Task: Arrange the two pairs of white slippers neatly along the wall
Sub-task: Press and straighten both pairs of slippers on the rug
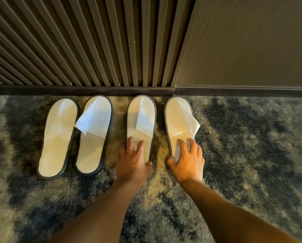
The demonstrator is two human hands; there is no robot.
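Observation:
Several white slippers with dark rims lie side by side on the carpet, toes toward the wall. The far-left slipper (58,137) and its neighbour (94,135) form one pair, tilted slightly right. My left hand (132,162) rests fingers spread on the heel of the third slipper (141,120), thumb at its right rim. My right hand (187,158) presses on the heel of the fourth slipper (179,118), thumb at its left rim. The upper flaps of the second, third and fourth slippers are creased and partly folded.
A dark ribbed wall panel (94,41) and a plain dark wall (243,41) rise behind a dark skirting board (76,90). Mottled blue and beige carpet (252,146) covers the floor all around.

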